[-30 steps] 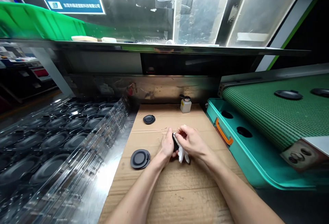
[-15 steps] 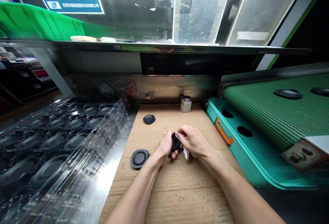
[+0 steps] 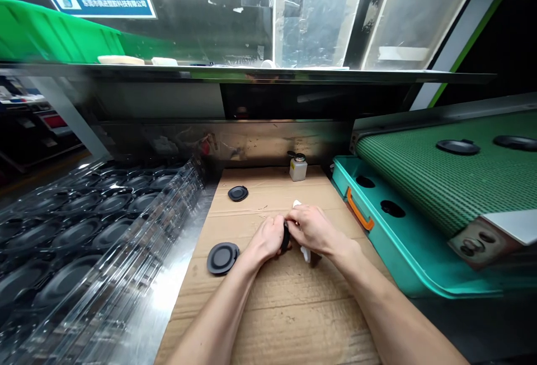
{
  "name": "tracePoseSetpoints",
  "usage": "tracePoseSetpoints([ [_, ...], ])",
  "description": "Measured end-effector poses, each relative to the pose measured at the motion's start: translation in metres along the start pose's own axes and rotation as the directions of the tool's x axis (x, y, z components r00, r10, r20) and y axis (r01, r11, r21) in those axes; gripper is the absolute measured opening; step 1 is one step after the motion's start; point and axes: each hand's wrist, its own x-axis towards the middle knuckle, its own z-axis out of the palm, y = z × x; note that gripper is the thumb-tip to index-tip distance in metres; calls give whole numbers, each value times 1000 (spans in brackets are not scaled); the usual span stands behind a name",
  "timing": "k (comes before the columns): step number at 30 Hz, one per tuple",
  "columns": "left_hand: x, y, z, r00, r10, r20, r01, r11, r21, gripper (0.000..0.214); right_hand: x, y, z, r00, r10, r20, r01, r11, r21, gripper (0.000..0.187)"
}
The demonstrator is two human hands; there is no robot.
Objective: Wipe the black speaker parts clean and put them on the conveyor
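Above the cardboard sheet (image 3: 293, 309), my left hand (image 3: 269, 236) is closed on a round black plastic part (image 3: 286, 236), now seen nearly edge-on. My right hand (image 3: 312, 228) is closed around a white cloth (image 3: 306, 254), whose ends stick out above and below the fingers. Its fingertips meet the part's upper edge; the exact contact is hidden. Two similar black plastic parts lie on the cardboard, one (image 3: 222, 258) beside my left forearm and a smaller-looking one (image 3: 238, 193) farther back. A white bottle with a dark cap (image 3: 298, 168) stands near the cardboard's back edge.
Clear plastic trays (image 3: 163, 225) of black parts occupy the left. To the right, a teal bin (image 3: 423, 264) with an orange handle sits under a green conveyor belt (image 3: 419, 180) carrying black parts. A metal shelf (image 3: 293, 76) crosses overhead, with a green crate (image 3: 59, 32) on it.
The black part has turned from showing its face to nearly edge-on. My right hand has shifted on it, and white cloth now shows above the fingers. The whole view has moved slightly.
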Motion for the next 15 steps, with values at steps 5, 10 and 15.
tracePoseSetpoints([
  [5, 1, -4, 1, 999, 39, 16, -39, 999, 6, 54, 1, 1, 1, 999, 37, 13, -37, 999, 10, 19],
  [10, -1, -3, 2, 997, 79, 3, -79, 997, 16, 54, 1, 2, 0, 1000, 13, -5, -13, 999, 32, 19],
  [15, -2, -3, 4, 999, 36, -2, -36, 999, 34, 55, 1, 2, -1, 999, 50, 14, -51, 998, 41, 19],
])
